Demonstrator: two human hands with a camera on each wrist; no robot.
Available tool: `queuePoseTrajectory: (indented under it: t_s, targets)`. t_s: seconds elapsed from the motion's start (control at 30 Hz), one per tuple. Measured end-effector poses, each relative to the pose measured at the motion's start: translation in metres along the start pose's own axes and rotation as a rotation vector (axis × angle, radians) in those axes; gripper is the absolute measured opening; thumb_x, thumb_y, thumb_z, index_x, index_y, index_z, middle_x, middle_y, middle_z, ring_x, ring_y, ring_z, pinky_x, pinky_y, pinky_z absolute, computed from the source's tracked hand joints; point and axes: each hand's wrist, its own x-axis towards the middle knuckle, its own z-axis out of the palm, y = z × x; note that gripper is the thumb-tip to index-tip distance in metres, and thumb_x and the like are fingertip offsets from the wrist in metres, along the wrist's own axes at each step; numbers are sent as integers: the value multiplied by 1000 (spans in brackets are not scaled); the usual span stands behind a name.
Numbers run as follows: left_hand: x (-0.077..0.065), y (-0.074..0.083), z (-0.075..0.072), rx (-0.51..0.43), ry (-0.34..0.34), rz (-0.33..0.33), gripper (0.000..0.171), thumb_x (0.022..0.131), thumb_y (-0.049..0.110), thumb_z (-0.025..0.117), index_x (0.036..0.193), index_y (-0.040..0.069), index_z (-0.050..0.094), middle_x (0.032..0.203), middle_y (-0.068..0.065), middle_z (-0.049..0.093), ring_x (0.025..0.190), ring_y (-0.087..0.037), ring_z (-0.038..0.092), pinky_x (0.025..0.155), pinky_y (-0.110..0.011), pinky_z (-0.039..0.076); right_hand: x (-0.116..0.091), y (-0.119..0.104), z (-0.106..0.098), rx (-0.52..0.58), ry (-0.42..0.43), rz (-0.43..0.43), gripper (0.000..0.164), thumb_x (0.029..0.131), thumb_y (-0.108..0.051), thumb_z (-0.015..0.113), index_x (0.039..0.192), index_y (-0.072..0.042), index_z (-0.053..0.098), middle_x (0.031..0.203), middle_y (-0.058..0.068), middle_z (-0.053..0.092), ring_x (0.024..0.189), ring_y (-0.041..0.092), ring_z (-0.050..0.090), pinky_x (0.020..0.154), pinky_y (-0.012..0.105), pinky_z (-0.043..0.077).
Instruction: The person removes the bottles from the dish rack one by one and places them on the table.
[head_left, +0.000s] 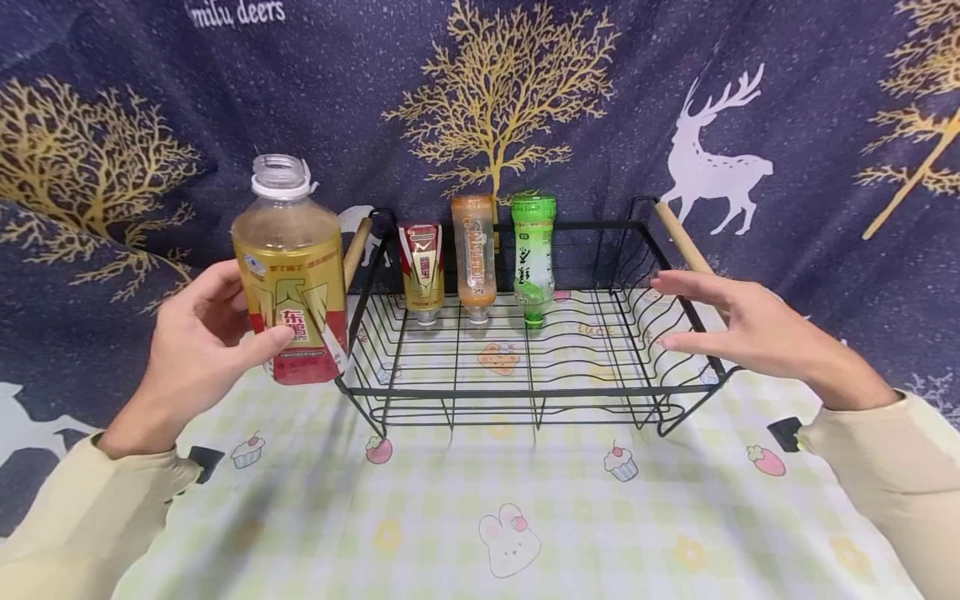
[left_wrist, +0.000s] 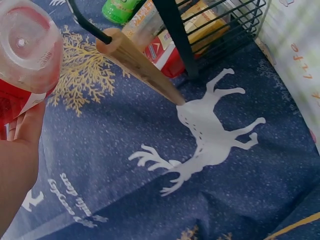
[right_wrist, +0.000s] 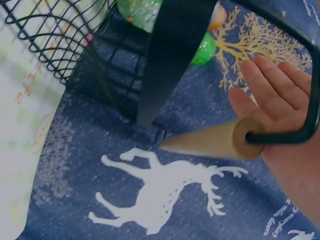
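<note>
My left hand holds a large plastic bottle with a yellow and red label, thumb across its front. The bottle is upright with an uncapped neck, in front of the left end of a black wire dish rack. In the left wrist view the clear base of the bottle faces the camera. At the rack's right end, my right hand has its fingers extended and holds nothing. It is close to the rack's right wooden handle, which partly overlaps the palm in the right wrist view.
Along the rack's back stand three upside-down bottles: a small yellow and red bottle, an orange-tinted bottle and a green bottle. A patterned tablecloth lies beneath the rack. Behind hangs a dark blue cloth with trees and deer.
</note>
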Motion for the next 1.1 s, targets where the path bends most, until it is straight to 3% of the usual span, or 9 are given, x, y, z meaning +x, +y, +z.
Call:
queuePoseTrajectory:
  t_s: [0.13, 0.23, 0.4, 0.53, 0.63, 0.77, 0.93, 1.0, 1.1]
  targets:
    - [-7, -3, -6, -7, 35, -7, 62, 74, -30, 63, 127, 3, 62, 107, -6, 70, 92, -14, 64, 79, -15, 52, -5, 6, -1, 11, 15, 23, 71, 85, -18, 81, 148, -20, 49, 140, 2, 58, 134, 4, 41, 106, 27, 37]
    - [-12, -5, -12, 2, 59, -23, 63, 75, -29, 63, 128, 3, 62, 108, -5, 69, 93, -14, 63, 81, -13, 52, -8, 11, 1, 2, 47, 12, 70, 85, -16, 81, 148, -19, 50, 137, -11, 59, 116, -2, 48, 83, 13, 35]
    - [-22, -6, -21, 4, 105, -33, 63, 76, -29, 63, 130, 2, 61, 111, -6, 68, 95, -13, 63, 82, -12, 52, -10, 14, 2, 29, 73, 4, 69, 85, -13, 81, 147, -20, 51, 129, -27, 56, 116, -8, 47, 80, 12, 35]
    - [-33, -8, -30, 32, 138, -35, 64, 76, -30, 62, 131, 3, 60, 115, -6, 65, 98, -12, 63, 83, -10, 51, -10, 14, 2, 48, 75, 21, 69, 85, -13, 82, 146, -22, 52, 129, -25, 57, 123, -12, 42, 89, 6, 35]
    - [-41, -12, -36, 26, 156, -38, 65, 77, -31, 60, 132, 2, 59, 117, -6, 64, 102, -12, 63, 85, -10, 50, -11, 15, 2, 34, 84, 25, 68, 84, -13, 82, 145, -22, 52, 128, -26, 57, 120, -12, 43, 84, 8, 35]
    - [-52, -19, -43, -10, 184, -52, 65, 76, -33, 58, 131, 2, 60, 117, -6, 64, 103, -11, 62, 86, -10, 50, -12, 16, 3, 2, 98, 32, 68, 84, -13, 82, 145, -20, 53, 117, -21, 60, 91, 0, 50, 70, 20, 31]
    - [-65, -30, -48, -51, 183, -50, 66, 75, -36, 54, 129, 1, 60, 115, -6, 63, 104, -10, 63, 88, -11, 50, -15, 20, 4, -34, 125, 29, 68, 82, -13, 84, 143, -22, 56, 89, -9, 56, 57, 16, 29, 62, 27, 26]
    - [-71, -35, -48, -54, 171, -45, 68, 74, -37, 52, 130, 1, 58, 115, -6, 62, 105, -10, 62, 89, -12, 50, -15, 22, 4, -41, 138, 11, 69, 81, -11, 84, 143, -22, 56, 79, -6, 51, 57, 16, 30, 64, 26, 26]
    - [-79, -42, -49, -34, 150, -58, 71, 74, -37, 53, 131, 4, 56, 115, -4, 61, 106, -8, 62, 89, -11, 49, -16, 26, 5, -33, 144, -1, 70, 82, -10, 83, 145, -21, 54, 86, 2, 54, 69, 12, 41, 68, 26, 28]
